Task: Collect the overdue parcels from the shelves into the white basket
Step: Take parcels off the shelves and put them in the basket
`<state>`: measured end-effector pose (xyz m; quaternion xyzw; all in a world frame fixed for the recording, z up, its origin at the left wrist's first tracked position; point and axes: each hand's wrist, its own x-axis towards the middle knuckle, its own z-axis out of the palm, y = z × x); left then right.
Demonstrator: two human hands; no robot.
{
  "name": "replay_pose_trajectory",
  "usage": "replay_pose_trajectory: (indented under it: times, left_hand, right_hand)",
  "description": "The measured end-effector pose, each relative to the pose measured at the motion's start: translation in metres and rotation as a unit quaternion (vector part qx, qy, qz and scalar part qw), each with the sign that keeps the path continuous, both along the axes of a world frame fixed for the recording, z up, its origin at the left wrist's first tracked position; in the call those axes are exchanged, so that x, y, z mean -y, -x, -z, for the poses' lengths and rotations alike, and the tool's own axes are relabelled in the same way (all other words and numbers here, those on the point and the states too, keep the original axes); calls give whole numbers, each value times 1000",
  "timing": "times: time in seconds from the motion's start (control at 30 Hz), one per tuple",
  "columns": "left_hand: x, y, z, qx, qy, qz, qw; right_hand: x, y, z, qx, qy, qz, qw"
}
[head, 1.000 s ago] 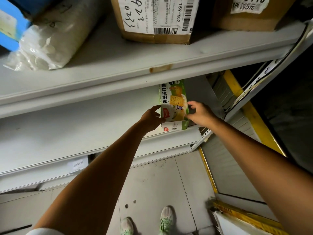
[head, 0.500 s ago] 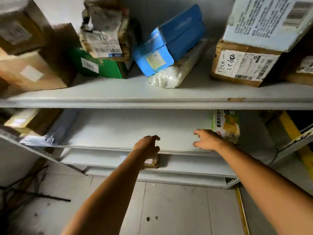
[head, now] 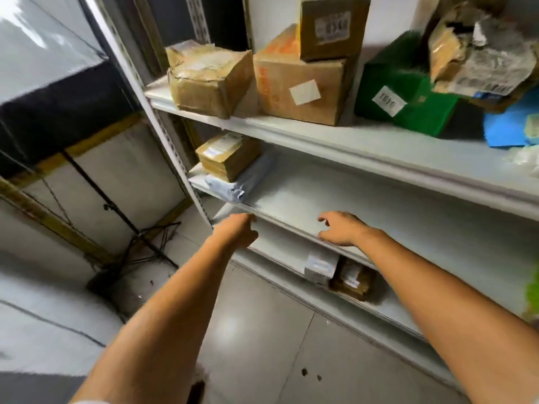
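Note:
My left hand [head: 237, 233] hovers by the front edge of the middle shelf [head: 306, 196], fingers loosely curled and holding nothing. My right hand [head: 339, 228] hangs over the same edge, fingers spread, empty. At the shelf's left end a small brown parcel [head: 227, 156] lies on a pale blue-grey mailer bag [head: 230, 186]. The top shelf carries a taped brown box [head: 208, 78], a larger carton [head: 303, 83] with a small box [head: 331, 26] stacked on it, a green box [head: 405, 91], a torn parcel [head: 472, 51] and a blue package [head: 513, 126]. The white basket is out of view.
On the bottom shelf sit a white parcel [head: 320, 265] and a small brown one [head: 353, 279]. A perforated upright post [head: 163, 126] marks the rack's left end. A black tripod stand [head: 140, 237] stands on the tiled floor to the left.
The view has swung left along the rack. Both hands left the green-and-white snack box on the right and moved left over the middle shelf, empty.

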<state>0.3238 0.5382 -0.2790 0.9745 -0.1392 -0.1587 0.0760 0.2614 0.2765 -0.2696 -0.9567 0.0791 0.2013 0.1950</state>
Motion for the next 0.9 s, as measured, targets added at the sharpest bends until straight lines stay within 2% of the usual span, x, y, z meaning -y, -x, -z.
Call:
replay_pose_trajectory:
  times: [0.23, 0.53, 0.77, 0.9]
  left_hand:
    - [-111, -57, -3, -1, -17, -39, 999]
    - [-141, -112, 22, -28, -6, -62, 998]
    - [-139, -167, 30, -45, 8, -112, 993]
    - [-129, -204, 28, -44, 82, -145, 985]
  right_hand:
    - [-112, -73, 1, 21, 30, -63, 997]
    - [-163, -145, 33, 20, 30, -98, 994]
    - [-154, -212, 48, 47, -56, -49, 996]
    - [-150, -249, 51, 67, -141, 22, 987]
